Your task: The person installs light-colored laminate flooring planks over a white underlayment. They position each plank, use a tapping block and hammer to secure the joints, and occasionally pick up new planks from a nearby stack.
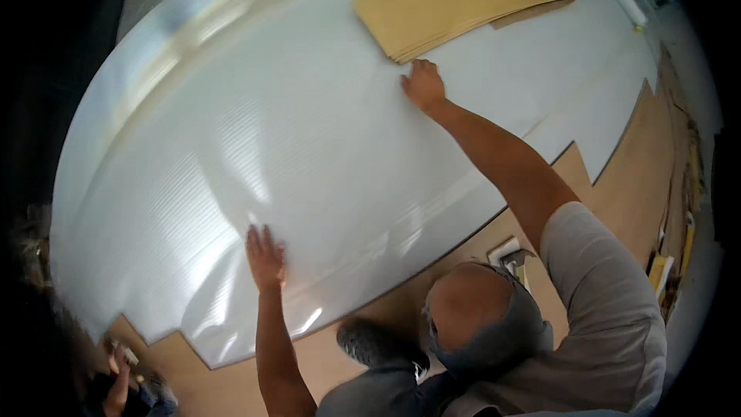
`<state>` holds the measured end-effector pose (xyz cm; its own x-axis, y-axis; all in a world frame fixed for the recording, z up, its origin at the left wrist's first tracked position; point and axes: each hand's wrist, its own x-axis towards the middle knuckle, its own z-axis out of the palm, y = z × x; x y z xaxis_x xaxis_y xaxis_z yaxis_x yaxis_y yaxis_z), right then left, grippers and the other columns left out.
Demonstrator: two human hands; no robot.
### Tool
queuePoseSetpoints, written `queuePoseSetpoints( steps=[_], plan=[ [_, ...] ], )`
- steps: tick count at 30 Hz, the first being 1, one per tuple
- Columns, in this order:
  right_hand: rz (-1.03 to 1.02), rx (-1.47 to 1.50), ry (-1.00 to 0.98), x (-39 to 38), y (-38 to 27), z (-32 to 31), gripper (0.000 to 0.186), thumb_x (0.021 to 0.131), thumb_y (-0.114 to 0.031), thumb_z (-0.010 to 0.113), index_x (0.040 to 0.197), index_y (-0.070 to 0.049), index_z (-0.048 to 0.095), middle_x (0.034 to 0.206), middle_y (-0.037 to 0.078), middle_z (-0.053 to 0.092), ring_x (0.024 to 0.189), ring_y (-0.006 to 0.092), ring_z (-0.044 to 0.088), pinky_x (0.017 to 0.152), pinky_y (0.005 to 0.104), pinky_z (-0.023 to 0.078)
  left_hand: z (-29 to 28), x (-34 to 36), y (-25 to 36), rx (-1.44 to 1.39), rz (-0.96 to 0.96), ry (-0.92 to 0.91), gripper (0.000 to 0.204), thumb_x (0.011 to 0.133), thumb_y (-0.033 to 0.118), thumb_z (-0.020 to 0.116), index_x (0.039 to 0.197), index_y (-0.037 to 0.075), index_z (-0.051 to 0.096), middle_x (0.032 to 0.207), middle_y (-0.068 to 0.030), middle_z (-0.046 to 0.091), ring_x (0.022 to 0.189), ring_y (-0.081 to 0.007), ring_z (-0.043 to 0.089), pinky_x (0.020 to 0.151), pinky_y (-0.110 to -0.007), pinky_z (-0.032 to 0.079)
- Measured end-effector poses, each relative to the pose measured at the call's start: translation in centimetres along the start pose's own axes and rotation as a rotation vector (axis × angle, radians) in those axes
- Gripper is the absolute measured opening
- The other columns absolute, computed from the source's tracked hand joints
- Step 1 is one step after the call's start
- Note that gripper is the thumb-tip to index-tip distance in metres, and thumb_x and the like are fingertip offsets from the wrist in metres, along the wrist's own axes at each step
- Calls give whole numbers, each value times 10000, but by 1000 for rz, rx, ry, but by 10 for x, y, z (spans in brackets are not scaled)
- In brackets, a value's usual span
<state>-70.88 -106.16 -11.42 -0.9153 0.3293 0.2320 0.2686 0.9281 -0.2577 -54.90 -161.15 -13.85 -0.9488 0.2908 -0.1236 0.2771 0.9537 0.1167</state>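
Across the workbench (617,185) a large white sheet (309,147) is spread; it is pressed flat by the left hand (265,256) and right hand (424,85), fingers together. Even, outward pressure is best applied.

Bright, even indoor light. Large white sheet (309,131) takes most of it: broad glare streaks run across sheet's middle, small hot glint near its lower edge. Sheet's upper left corner smeared by motion blur, ribbed texture lost there. Soft shadow under stack of tan cardboard (463,4) at sheet's top edge. Strong fisheye bend: sheet's straight edges bow outward, black vignette rings everything beyond sheet. Dark, murky zone left of and below sheet. Small bright lamp spot far right of sheet's top, blown out.
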Motion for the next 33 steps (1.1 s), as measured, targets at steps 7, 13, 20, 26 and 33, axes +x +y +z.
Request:
queuePoseSetpoints(
  steps=[7, 13, 20, 26, 33],
  plan=[
    [208, -248, -339, 91, -67, 33, 1002, 900, -468, 680, 1574, 56, 155, 1602, 353, 185, 1486, 516, 203, 1193, 566, 264, 8, 46, 3, 4, -178, 254, 527, 1059, 320, 409, 1511, 51, 435, 1613, -203, 306, 1487, -382, 285, 1232, -507, 226],
    [272, -425, -309, 103, -53, 48, 793, 938, -217, 591, 1546, 109, 201, 1562, 407, 219, 1444, 561, 264, 1106, 575, 398, 4, 60, 10, -34, -134, 235, 545, 1068, 364, 362, 1495, 37, 448, 1605, -216, 313, 1471, -396, 318, 1219, -518, 255],
    [107, -445, -303, 17, -93, 51, 699, 899, -133, 554, 1485, 157, 308, 1445, 477, 340, 1317, 599, 419, 979, 637, 465, 8, 58, 5, -13, -142, 266, 533, 1068, 353, 360, 1502, 54, 442, 1602, -200, 327, 1475, -367, 325, 1217, -513, 274],
    [-97, -408, -189, -89, -141, 9, 636, 875, -101, 545, 1432, 167, 393, 1331, 526, 420, 1234, 640, 474, 886, 623, 515, 16, 52, 3, -42, -112, 318, 565, 1070, 412, 378, 1494, 46, 450, 1604, -201, 325, 1480, -373, 310, 1221, -514, 263],
    [-244, -296, -210, -206, -170, -94, 653, 888, -146, 576, 1445, 145, 397, 1260, 565, 433, 1170, 670, 510, 852, 629, 529, -30, 43, 140, -1473, -111, 93, 592, 1041, 324, 545, 1500, -18, 397, 1564, -169, 390, 1422, -307, 393, 1182, -432, 334]
  ],
)
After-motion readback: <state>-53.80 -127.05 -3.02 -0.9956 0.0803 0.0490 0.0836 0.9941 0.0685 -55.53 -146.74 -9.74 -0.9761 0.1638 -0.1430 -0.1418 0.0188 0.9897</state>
